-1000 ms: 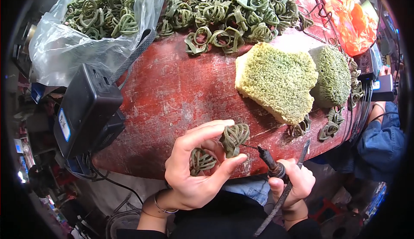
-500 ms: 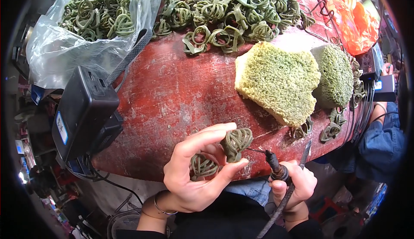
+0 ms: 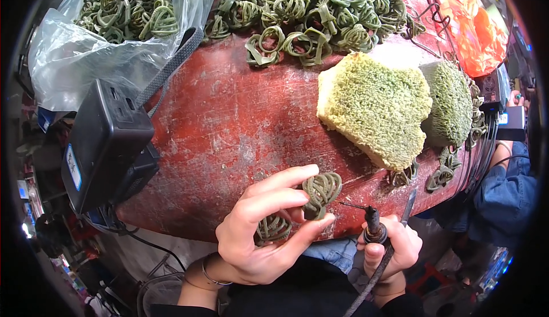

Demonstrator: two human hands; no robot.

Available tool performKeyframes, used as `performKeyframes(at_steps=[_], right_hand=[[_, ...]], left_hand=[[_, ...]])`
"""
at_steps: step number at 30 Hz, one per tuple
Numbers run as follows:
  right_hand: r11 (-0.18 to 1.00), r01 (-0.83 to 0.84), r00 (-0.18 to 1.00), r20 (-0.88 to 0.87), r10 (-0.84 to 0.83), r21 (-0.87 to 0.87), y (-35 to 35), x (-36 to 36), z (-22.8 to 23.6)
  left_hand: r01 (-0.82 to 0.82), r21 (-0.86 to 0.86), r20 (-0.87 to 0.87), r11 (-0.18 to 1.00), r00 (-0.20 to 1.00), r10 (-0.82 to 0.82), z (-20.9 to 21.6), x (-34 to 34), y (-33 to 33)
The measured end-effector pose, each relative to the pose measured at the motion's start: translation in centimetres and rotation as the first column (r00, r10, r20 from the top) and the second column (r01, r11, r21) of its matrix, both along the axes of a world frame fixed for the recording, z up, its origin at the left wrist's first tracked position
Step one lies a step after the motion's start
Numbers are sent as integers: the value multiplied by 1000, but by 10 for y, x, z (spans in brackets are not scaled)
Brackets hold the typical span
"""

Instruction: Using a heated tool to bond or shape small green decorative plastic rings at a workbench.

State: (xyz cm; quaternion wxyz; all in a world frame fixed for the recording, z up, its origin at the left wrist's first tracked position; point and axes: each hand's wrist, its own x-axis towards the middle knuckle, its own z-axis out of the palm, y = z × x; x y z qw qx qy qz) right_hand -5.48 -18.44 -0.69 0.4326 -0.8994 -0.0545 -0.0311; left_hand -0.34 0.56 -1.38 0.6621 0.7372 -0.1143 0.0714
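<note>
Pinched between the thumb and fingertips of my left hand (image 3: 260,231) is a green openwork ring (image 3: 321,194), its ribbed face turned up. A second green openwork ring (image 3: 273,227) sits within the curl of the same hand, partly covered by fingers. My right hand (image 3: 397,245) grips a dark pen-like tool with a thin needle tip (image 3: 372,222), resembling a soldering iron, and a grey braided cord runs down from it. The needle points left at the held ring, with a small gap between them. A narrow metal blade (image 3: 409,205) also sticks up out of my right hand.
Beyond my hands, a yellow-green porous block (image 3: 374,108) lies beside a darker green one (image 3: 450,102) on the red worktop (image 3: 229,122). Many similar rings (image 3: 309,8) are heaped behind; others fill a clear bag (image 3: 74,56). Black boxy devices (image 3: 114,139) stand left. Another person's sleeve (image 3: 506,197) shows right.
The ring in my left fingertips has turned a little, and that hand has shifted slightly right. The needle tip has come away from the ring, as my right hand tilts the tool more upright.
</note>
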Motion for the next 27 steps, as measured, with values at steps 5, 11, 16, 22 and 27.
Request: performKeyframes(at_steps=[5,11,16,22,27], right_hand=[[1000,20,1000,-9,-20,19,0,-2,-1],[999,12,1000,-3,-12,30,0,0,0],[999,-4,1000,22,3,32,0,2,-1],[1000,3,1000,4,-3,26,1,2,2],[1000,0,1000,-10,0,18,1,3,2]], left_hand=[[-14,-29,-16,999,1000,14,-2,-1,-1],[-25,-35,-38,999,999,23,0,-3,-2],[-32,-32,-64,999,998,30,1,-3,-2],[-34,-16,-59,999,998,33,3,-2,-3],[-25,-7,-62,1000,998,25,4,-2,-2]])
